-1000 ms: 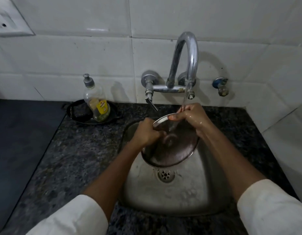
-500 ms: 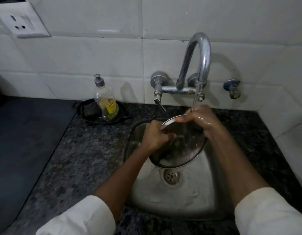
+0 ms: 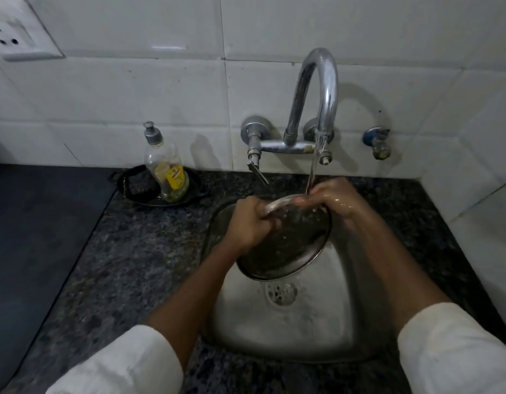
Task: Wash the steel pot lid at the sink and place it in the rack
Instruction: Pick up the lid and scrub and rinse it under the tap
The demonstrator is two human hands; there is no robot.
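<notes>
Both hands are on the steel pot lid (image 3: 288, 245), held tilted over the sink (image 3: 288, 331), just above the drain (image 3: 281, 292). The left hand (image 3: 250, 223) has its grip clamped tight on the lid's left edge, fingers curled over the rim. The right hand (image 3: 333, 201) pinches the top rim, fingertips (image 3: 304, 199) closed on it, right where the stream from the tap (image 3: 320, 109) lands. Soap bottle (image 3: 166, 169) stands well left on the table (image 3: 132, 251).

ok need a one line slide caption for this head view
Both hands, left hand and right hand, tilt the steel lid under the running tap over the sink.
</notes>
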